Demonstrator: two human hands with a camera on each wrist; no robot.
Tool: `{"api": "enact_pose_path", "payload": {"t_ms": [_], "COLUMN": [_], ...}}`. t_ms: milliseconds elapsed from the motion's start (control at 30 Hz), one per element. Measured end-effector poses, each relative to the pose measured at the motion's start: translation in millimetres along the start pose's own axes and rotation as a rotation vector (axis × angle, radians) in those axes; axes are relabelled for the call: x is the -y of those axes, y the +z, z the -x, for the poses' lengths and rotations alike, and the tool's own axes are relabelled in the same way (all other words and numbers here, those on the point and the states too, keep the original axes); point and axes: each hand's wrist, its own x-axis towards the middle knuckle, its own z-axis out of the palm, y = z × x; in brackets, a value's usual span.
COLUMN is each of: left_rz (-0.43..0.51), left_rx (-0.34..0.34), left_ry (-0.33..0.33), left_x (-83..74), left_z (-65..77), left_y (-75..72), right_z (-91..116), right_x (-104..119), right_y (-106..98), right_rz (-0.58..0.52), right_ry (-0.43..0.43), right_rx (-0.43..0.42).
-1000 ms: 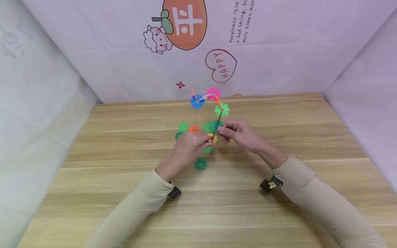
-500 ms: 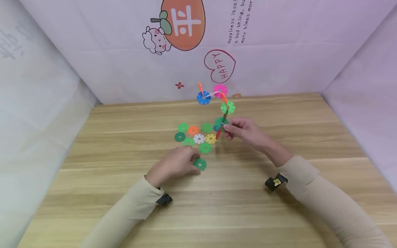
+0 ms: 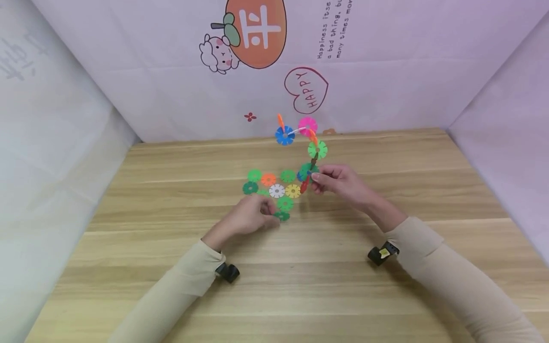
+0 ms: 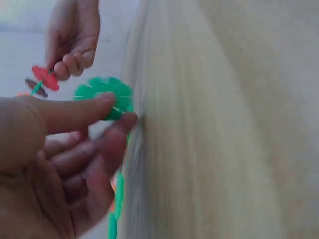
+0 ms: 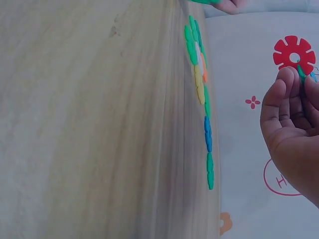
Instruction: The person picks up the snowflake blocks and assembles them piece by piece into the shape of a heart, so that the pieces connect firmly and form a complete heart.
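Between the thumb and fingertips of my left hand (image 3: 246,215) is a dark green slotted plastic disc (image 4: 97,88), tilted and lifted off the table. My right hand (image 3: 343,185) pinches the lower end of a chain of interlocked slotted discs, next to its red disc (image 5: 294,52). From there the chain rises through a light green disc (image 3: 318,150) and a pink disc (image 3: 307,126), then bends left to a blue disc (image 3: 285,136). An orange disc (image 3: 280,121) tops that end, seen nearly edge-on. The gripped part is partly hidden by my right fingers.
Several loose discs lie flat on the wooden table (image 3: 300,295) between and beyond the hands, among them a white disc (image 3: 276,191), a yellow disc (image 3: 293,191) and an orange disc (image 3: 268,179). A printed white cloth (image 3: 377,90) stands behind the table.
My left hand left the chain, dropped toward the near dark green disc, then picked it up and moved slightly away from me. The right hand shifted a little rightward with the chain.
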Motion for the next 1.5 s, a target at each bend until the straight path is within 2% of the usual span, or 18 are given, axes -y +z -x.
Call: {"api": "enact_pose_path", "payload": {"t_ms": [67, 133, 267, 433, 633, 767, 1167, 1500], "left_rz": [0.147, 0.255, 0.36, 0.368, 0.302, 0.286, 0.401, 0.511], "left_rx": [-0.018, -0.051, -0.121, -0.136, -0.111, -0.117, -0.216, -0.278], "left_ry": [0.029, 0.053, 0.101, 0.154, 0.174, 0.183, 0.14, 0.1], "left_x": [2.1, 1.2, -7.6, -19.3, -26.3, -28.5, -33.0, -34.8], "left_z": [-3.4, -5.2, -6.0, -5.7, -6.4, -7.3, -8.5, -10.3], "left_y": [-2.8, -4.0, -3.6, -1.1, 0.7, 1.9, 10.0, 14.9], "right_z": [0.3, 0.3, 0.7, 0.6, 0.4, 0.4, -0.9, -2.0], "right_x": [0.1, -0.3, -0.8, 0.3, 3.4, 3.5, -3.1, 4.0], "right_y": [0.6, 0.9, 1.6, 3.3, 6.6, 8.4, 17.9, 21.6], "right_rz": [-0.015, -0.034, -0.071, -0.09, -0.082, -0.089, -0.127, -0.093], "right_ry": [-0.004, -0.013, -0.052, -0.086, -0.091, -0.088, -0.094, -0.079], "right_rx": [0.006, 0.016, 0.022, 0.011, 0.001, -0.006, -0.083, -0.095]}}
